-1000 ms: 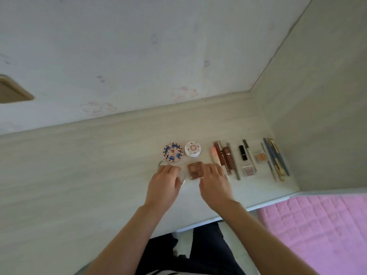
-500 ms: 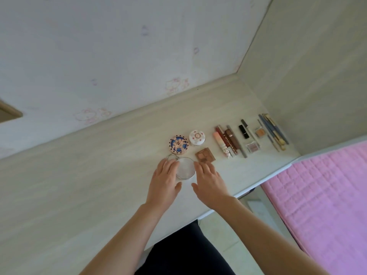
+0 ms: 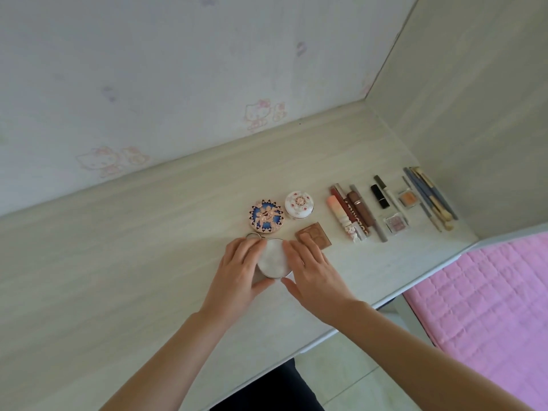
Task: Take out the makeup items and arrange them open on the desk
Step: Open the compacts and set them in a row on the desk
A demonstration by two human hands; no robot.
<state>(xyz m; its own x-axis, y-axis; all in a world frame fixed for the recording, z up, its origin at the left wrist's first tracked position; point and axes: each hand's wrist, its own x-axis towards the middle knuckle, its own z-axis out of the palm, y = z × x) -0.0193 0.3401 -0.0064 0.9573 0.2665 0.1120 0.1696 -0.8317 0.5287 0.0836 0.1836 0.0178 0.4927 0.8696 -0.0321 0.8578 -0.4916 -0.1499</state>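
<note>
The pale wood-grain surface (image 3: pixel 124 262) carries a row of makeup running from the middle out toward three o'clock. Both hands work at the row's nine o'clock end. The left hand (image 3: pixel 237 271) curls its fingers and thumb round the round clear-rimmed case with a white inside (image 3: pixel 273 258), while the right hand (image 3: pixel 311 274) lies with fairly straight fingers against the case's three o'clock side. My reading is that this case is being opened or set in its place; a small metal ring (image 3: pixel 253 236) at its eleven o'clock may be part of it, though I cannot tell. The next move likely calls for a light, even release so that the case lies flat and does not nudge its neighbours.

At twelve o'clock of the case sit the round blue-and-gold patterned compact (image 3: pixel 266 216) and the white floral round pot (image 3: pixel 299 204), both lidded, contents hidden. The brown square palette (image 3: pixel 314 235) lies at two o'clock, showing brown pans.
</note>
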